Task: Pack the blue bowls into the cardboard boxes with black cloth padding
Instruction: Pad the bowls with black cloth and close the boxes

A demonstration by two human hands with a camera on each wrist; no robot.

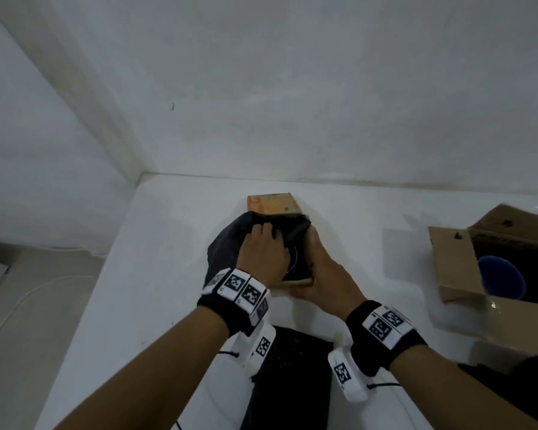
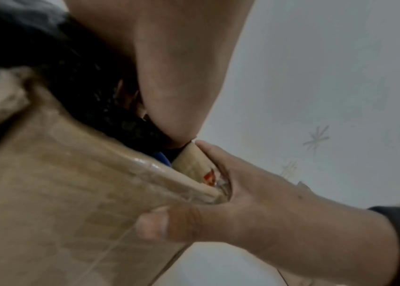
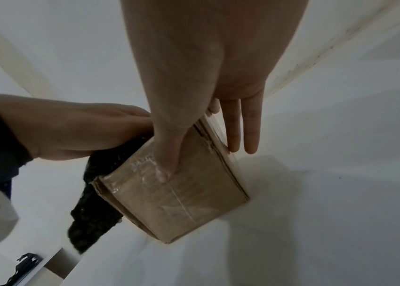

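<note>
A small cardboard box [image 1: 274,206] stands mid-table with a black cloth [image 1: 227,243] draped over its left side and into its opening. Only a sliver of a blue bowl [image 1: 293,259] shows inside it. My left hand [image 1: 261,246] lies on top with fingers curled into the cloth. My right hand [image 1: 320,274] grips the box's near right corner, thumb on the near face. In the left wrist view the box [image 2: 59,193], cloth [image 2: 71,67], bowl edge [image 2: 162,157] and right hand [image 2: 243,203] show. In the right wrist view the thumb presses the box [image 3: 182,203] beside hanging cloth [image 3: 96,212].
A second open cardboard box [image 1: 457,265] at the right holds another blue bowl [image 1: 500,279] on black cloth. Another black cloth [image 1: 292,383] lies flat near me between my wrists. The white table [image 1: 168,274] meets walls behind and at the left.
</note>
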